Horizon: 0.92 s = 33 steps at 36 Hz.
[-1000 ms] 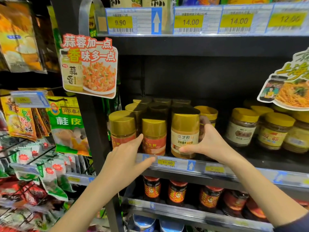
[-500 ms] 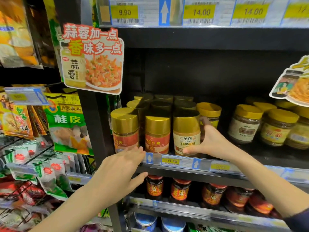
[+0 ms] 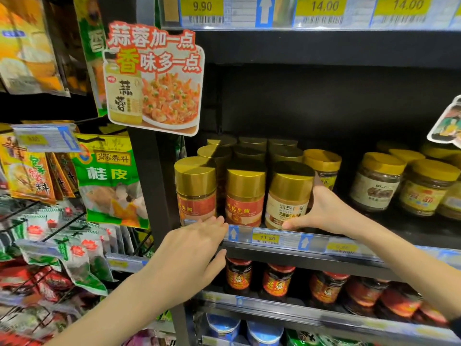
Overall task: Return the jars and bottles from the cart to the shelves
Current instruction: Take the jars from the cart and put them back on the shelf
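Observation:
A gold-lidded jar with a beige label (image 3: 287, 198) stands at the front of the middle shelf (image 3: 349, 248). My right hand (image 3: 321, 211) grips it from the right, thumb along its base and fingers behind it. Two gold-lidded jars with red labels (image 3: 245, 196) stand to its left, with more rows behind. My left hand (image 3: 197, 253) is spread open at the shelf's front edge, fingertips by the price strip below the leftmost jar (image 3: 195, 193). No cart is in view.
Yellow-lidded jars (image 3: 379, 181) fill the shelf to the right. Dark red-capped jars (image 3: 237, 275) stand on the shelf below. A garlic-sauce promo card (image 3: 154, 78) hangs from the upright, and spice packets (image 3: 109, 178) hang on racks to the left.
My left hand has dropped from the jars to the shelf's front edge. My right hand keeps hold of the beige-label jar, which sits slightly further back on the shelf.

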Available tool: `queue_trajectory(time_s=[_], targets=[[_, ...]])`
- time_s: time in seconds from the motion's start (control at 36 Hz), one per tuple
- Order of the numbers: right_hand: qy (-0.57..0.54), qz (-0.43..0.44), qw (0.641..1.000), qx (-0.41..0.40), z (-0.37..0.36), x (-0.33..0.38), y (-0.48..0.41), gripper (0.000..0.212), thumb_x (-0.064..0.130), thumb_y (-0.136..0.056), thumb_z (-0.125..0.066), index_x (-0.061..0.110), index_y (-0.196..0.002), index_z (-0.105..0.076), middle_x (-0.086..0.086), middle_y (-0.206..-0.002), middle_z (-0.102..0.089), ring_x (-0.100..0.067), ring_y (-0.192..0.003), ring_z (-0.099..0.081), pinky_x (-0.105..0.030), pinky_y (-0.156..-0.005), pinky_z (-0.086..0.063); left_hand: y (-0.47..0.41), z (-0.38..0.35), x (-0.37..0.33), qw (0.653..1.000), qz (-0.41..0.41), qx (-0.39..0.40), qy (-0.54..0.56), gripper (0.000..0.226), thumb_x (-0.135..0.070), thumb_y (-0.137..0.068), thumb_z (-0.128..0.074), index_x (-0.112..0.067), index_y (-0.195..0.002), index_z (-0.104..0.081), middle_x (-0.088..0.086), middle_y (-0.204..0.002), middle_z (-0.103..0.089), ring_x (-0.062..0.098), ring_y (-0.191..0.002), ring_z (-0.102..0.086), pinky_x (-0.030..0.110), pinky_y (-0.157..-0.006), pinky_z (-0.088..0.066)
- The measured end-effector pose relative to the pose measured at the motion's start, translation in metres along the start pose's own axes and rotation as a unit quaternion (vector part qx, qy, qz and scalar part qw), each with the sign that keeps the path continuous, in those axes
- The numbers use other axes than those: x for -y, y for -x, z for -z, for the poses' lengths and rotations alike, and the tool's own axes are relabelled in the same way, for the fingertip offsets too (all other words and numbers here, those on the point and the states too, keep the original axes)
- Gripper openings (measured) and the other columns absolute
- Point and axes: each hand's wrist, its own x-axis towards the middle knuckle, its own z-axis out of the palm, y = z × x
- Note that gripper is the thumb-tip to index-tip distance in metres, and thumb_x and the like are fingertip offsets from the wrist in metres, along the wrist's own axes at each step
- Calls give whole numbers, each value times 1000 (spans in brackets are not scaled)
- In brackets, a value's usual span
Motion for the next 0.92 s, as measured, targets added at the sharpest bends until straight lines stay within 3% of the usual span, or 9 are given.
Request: queue_trajectory(time_s=[0.14, 0.28, 0.42, 0.5, 0.61, 0.72, 0.81, 0.86, 0.92], targets=[[7, -8, 1000, 8, -1, -1, -2, 94, 33, -53, -88, 12, -131, -41, -1, -123, -59, -15, -111, -58, -31, -93, -51, 0, -1, 2, 1000, -7, -15, -3, 46, -32, -63, -56, -20, -106, -70, -5, -106, -73, 7, -94, -70, 20, -61, -58], [9, -13, 1000, 17, -3, 1, -5, 109, 40, -51, -87, 9, -140, -31, 2, -124, -60, -13, -112, -58, -33, -95, -51, 2, 1, 2, 1000, -5, -27, -5, 49, -31, -60, -58, -20, -106, -69, -4, -108, -72, 7, -95, -69, 21, -60, -58], [12, -15, 1000, 24, -1, 7, 2, 95, 33, -59, -85, 11, -136, -34, 0, -127, -58, -15, -115, -57, -31, -95, -50, 3, 8, -5, 999, 20, 16, 44, 53, -25, -92, -42, -22, -145, -31, -5, -154, -28, 9, -140, -29, 32, -104, -40], [-18, -21, 1000, 10, 7, 13, 11, 90, 31, -62, -84, 13, -135, -34, 0, -128, -56, -13, -114, -56, -29, -95, -48, 3, 12, -8, 997, 36, 15, 68, 51, -26, -92, -43, -29, -142, -33, -8, -151, -34, 12, -136, -38, 34, -101, -41], [-50, -37, 998, -2, 21, 18, 38, 117, 57, -42, -78, 17, -141, -30, -9, -132, -54, -22, -116, -57, -45, -99, -48, 8, 18, -10, 994, 52, 9, 91, 51, -25, -90, -46, -34, -140, -38, -10, -141, -48, 18, -123, -52, 37, -95, -47], [-11, -36, 999, -2, 31, 20, 74, 85, 27, -70, -78, 15, -140, -32, -12, -134, -50, -22, -121, -52, -33, -101, -44, 19, 25, -20, 991, 52, 13, 120, 49, -23, -91, -48, -38, -138, -40, -9, -126, -60, 12, -81, -61, 35, -79, -51], [72, -9, 997, 0, 34, 22, 104, 76, 26, -76, -75, 12, -140, -37, -8, -140, -47, -19, -126, -48, -21, -98, -38, 33, 26, -25, 992, 72, 31, 102, 49, -30, -92, -49, -31, -140, -39, -5, -135, -55, 16, -92, -62, 36, -86, -50], [129, 10, 992, 3, 33, 24, 123, 76, 29, -77, -75, 11, -141, -37, -7, -142, -46, -19, -129, -46, -23, -101, -35, 47, 27, -30, 991, 80, 45, 93, 50, -33, -93, -49, -28, -141, -37, -5, -141, -49, 17, -110, -58, 35, -94, -47], [182, 25, 983, 14, 30, 27, 142, 76, 31, -79, -72, 13, -142, -35, -6, -145, -42, -20, -133, -40, -27, -104, -32, 64, 30, -36, 991, 81, 57, 87, 52, -33, -94, -49, -26, -143, -35, -5, -143, -46, 16, -108, -59, 29, -89, -46]])
